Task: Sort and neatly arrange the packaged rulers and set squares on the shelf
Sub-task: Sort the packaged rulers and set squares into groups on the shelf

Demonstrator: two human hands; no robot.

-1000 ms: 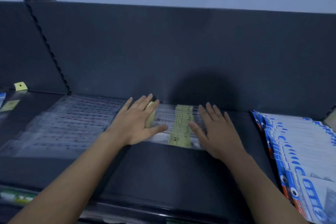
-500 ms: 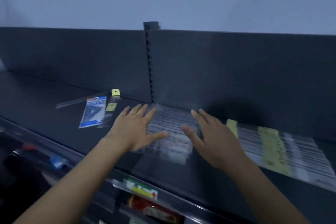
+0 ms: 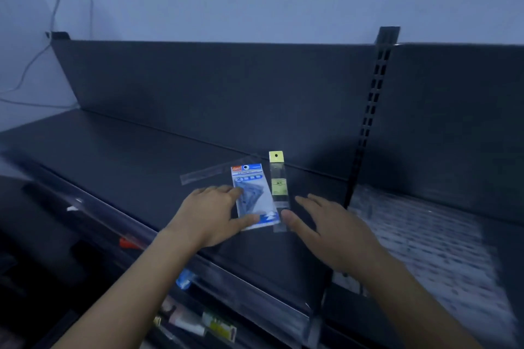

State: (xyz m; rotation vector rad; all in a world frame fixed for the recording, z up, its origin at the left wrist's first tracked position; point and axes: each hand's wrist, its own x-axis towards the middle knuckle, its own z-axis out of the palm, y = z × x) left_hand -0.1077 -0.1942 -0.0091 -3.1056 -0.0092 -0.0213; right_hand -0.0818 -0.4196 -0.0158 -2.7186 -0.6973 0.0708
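On the dark shelf (image 3: 136, 156), a blue set-square packet (image 3: 252, 198) and a yellow-headed ruler sleeve (image 3: 279, 190) are laid side by side, a clear ruler packet (image 3: 208, 175) is slanted behind them, and packaged rulers (image 3: 419, 241) are spread across its right-hand section.

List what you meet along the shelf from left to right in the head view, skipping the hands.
Clear ruler sleeve → blue set-square packet → yellow-tagged ruler packet → slotted upright → spread of clear-packed rulers.
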